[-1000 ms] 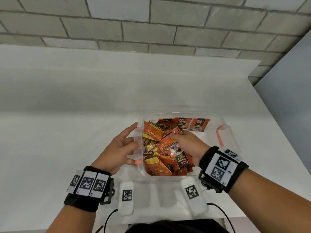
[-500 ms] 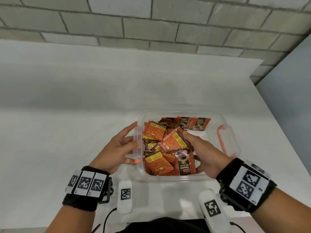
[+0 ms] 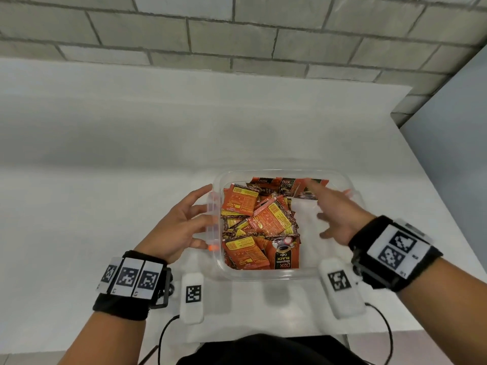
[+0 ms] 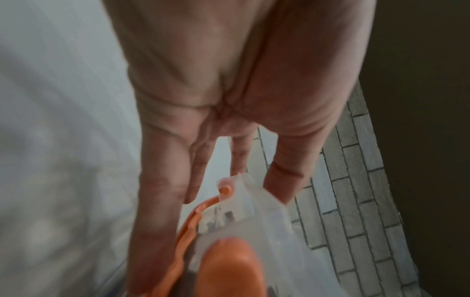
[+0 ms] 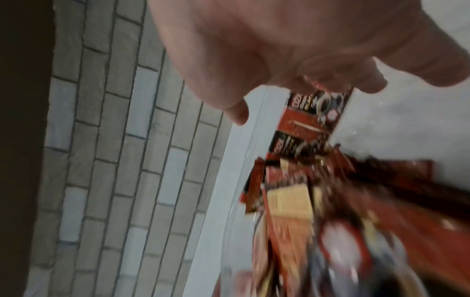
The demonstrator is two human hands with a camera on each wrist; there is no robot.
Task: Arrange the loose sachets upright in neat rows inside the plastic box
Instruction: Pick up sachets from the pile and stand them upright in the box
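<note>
A clear plastic box (image 3: 263, 275) with orange latches sits on the white table in the head view. Loose orange and black sachets (image 3: 266, 219) are heaped in its left half. A few sachets (image 3: 287, 187) stand upright along the far wall. My left hand (image 3: 205, 219) presses the box's left wall with spread, straight fingers; the left wrist view shows those fingers (image 4: 162, 191) beside the orange latch (image 4: 188, 221). My right hand (image 3: 320, 204) hovers over the box's bare right half, fingers spread, index finger reaching to the upright sachets (image 5: 312, 112). It holds nothing.
Two white tagged blocks (image 3: 192, 293) (image 3: 340, 285) with cables lie by the table's near edge. A brick wall (image 3: 237, 35) rises behind the table (image 3: 105, 206), and a grey panel (image 3: 461, 127) stands at the right past the table's edge.
My right hand left the heap near the front, swung right and moved toward the far wall, opening its fingers. The left hand stayed on the box's left side.
</note>
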